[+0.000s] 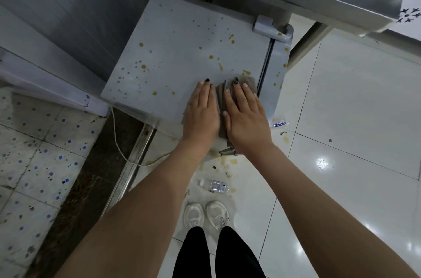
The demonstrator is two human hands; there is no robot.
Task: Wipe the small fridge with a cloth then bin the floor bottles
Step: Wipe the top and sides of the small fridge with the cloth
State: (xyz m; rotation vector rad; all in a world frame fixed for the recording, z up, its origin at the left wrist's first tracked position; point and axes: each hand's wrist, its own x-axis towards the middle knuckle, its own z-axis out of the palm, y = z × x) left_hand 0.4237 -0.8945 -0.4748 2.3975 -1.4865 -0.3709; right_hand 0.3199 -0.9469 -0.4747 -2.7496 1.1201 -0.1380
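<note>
Brown and folded, the cloth [230, 93] lies on the fridge [182, 54] top at about 5 o'clock of that surface, close to the near edge and just beside the door seam. Both hands press it flat: the left hand [201, 113] covers its left part, the right hand [247, 118] its right. The fingers of both lie straight and spread, palms down — nothing is gripped, the cloth is only pinned under them.

Yellow-brown spots cover the fridge top, thickest toward 12 and 1 o'clock from the hands and scattered out to 9 o'clock, so the wiping looks barely begun.

What could go wrong, as I judge it:
- With open palms and no grip, a hard push could let the cloth bunch or slide out from under one hand, leaving streaks.
- The cloth sits near the front edge; a pull back toward 6 o'clock could drag it, or the wet mess, off onto the floor [353, 95], which is already stained there.
- Spots on the hinge [271, 27] at 1 o'clock and along the door strip are easy to miss with flat strokes.
- One bottle [214, 186] lies just ahead of the shoes [206, 215] at 6 o'clock — a step forward could land on it and roll. A second bottle [279, 123] lies by the fridge's near right corner, at 4 o'clock of the hands.
- A white cord [127, 154] loops on the floor at 7 o'clock and could catch a foot.
</note>
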